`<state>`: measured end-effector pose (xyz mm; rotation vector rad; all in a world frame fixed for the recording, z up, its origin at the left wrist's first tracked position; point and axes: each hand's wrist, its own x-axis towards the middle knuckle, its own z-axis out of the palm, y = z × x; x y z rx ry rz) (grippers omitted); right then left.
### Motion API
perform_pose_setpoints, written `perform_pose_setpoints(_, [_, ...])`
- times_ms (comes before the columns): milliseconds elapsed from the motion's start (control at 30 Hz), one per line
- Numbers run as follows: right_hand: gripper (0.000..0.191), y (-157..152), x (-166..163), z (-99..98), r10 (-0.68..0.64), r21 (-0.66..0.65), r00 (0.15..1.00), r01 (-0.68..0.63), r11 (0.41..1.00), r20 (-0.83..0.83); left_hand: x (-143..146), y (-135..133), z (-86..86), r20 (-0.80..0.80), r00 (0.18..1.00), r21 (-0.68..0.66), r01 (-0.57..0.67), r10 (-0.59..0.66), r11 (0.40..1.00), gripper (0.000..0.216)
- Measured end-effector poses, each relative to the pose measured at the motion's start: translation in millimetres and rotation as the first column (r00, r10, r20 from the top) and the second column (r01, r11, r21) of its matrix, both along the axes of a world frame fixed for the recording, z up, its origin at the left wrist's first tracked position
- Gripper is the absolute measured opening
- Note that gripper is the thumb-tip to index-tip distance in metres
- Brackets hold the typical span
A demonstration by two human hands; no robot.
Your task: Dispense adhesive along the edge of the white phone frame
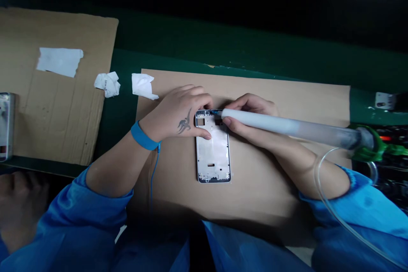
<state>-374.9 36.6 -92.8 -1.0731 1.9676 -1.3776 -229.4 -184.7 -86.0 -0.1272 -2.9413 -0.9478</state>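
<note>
A phone frame (213, 153) lies on the brown cardboard sheet (178, 191), its silvery inner face up. My left hand (188, 112) grips its upper left, the thumb resting on the inner face and the fingers at the top edge. In my right hand (245, 114) is a glue syringe (264, 121), a long white barrel with a clear rear part and a green end cap. Its blue tip touches or hovers just over the frame's top edge; I cannot tell which. A blue wrist strap (144, 136) with a cord circles my left wrist.
Crumpled white papers (110, 84) lie left of the sheet. Another cardboard (63, 114) at the left holds a white paper strip (60, 61) and another phone frame (5, 127). A clear hose (321, 187) loops past my right arm. Another person's hand (22, 195) shows at lower left.
</note>
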Motion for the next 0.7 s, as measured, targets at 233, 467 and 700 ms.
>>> perform_pose_setpoints(233, [0.040,0.2,-0.2,-1.9,-0.021,-0.004,1.000,0.021,1.000,-0.016,0.4,0.0,0.4,0.009,1.000,-0.004,0.005,-0.005,1.000,0.068])
perform_pose_setpoints(467, [0.041,1.8,-1.6,-4.2,-0.003,-0.039,1.000,0.002,0.999,-0.012,0.5,-0.6,0.6,0.013,1.000,-0.002,0.017,-0.017,1.000,0.071])
perform_pose_setpoints(700, [0.040,9.4,-1.2,-14.8,0.087,-0.344,0.993,-0.111,0.932,-0.084,3.5,-0.4,-6.7,-0.100,0.976,0.060,-0.186,0.191,0.981,0.076])
